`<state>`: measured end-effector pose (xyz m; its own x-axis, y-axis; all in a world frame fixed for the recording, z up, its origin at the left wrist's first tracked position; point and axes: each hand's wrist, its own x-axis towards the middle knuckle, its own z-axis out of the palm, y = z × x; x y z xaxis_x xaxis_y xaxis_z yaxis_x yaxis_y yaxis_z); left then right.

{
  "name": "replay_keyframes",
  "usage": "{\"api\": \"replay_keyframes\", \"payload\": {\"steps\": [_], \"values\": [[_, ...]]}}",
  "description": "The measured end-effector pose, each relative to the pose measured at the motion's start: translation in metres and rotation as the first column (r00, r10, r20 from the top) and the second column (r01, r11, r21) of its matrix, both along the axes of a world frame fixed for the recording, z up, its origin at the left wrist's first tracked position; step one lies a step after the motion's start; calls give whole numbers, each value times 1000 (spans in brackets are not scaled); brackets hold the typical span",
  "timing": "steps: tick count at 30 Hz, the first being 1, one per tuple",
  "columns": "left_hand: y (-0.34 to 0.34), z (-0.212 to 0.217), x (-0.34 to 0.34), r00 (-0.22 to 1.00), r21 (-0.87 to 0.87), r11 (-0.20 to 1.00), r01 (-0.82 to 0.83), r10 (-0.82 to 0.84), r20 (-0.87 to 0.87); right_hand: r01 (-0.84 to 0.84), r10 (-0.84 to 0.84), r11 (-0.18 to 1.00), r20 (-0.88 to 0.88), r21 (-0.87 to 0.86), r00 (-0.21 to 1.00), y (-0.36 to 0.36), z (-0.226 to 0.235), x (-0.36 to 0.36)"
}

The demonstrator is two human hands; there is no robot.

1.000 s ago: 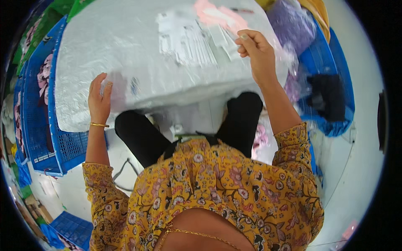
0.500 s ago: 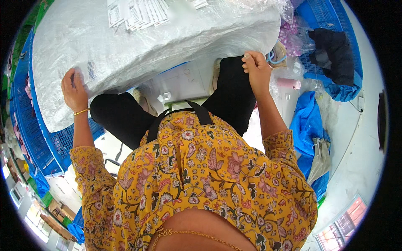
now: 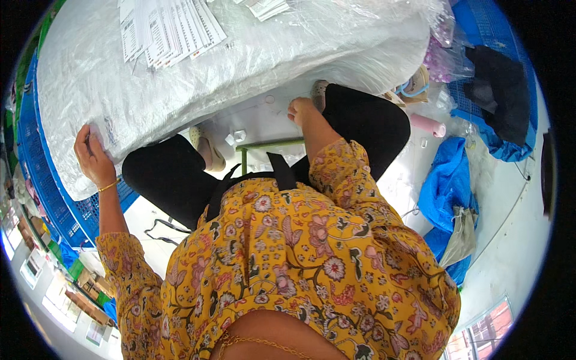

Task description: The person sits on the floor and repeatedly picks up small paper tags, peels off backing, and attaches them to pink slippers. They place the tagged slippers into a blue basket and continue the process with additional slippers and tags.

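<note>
The big silvery plastic-wrapped bundle (image 3: 240, 66) lies across the person's lap and the blue crates (image 3: 42, 180), its long axis running from lower left to upper right. The left hand (image 3: 93, 156) grips its lower left edge, fingers curled over the wrap. The right hand (image 3: 302, 112) sits below the bundle's near edge, between the knees, loosely closed; whether it holds anything I cannot tell. So the left hand is the one on the bundle. Paper sheets (image 3: 168, 30) rest on top. The bundle's far end is cut off, and its underside is hidden.
</note>
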<state>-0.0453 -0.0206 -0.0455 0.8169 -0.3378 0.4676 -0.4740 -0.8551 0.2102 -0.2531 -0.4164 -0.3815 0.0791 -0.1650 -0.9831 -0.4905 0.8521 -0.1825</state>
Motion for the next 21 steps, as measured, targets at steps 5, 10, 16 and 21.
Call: {"api": "replay_keyframes", "payload": {"steps": [5, 10, 16, 21], "values": [[1, -1, -4, 999, -35, 999, -20, 18, -48, 18, -17, 994, 8, -103, 1000, 23, -64, -13], [2, 3, -9, 994, -12, 998, -60, 59, -91, 122, -122, 986, 12, -115, 992, 17, -82, -17], [9, 2, 1, 989, -21, 998, -56, 53, -141, 383, -381, 923, 48, -31, 923, 0, -85, -34], [12, 5, -7, 981, -10, 996, -90, 87, -175, 562, -568, 823, 80, 85, 819, -12, -80, -30]]}}
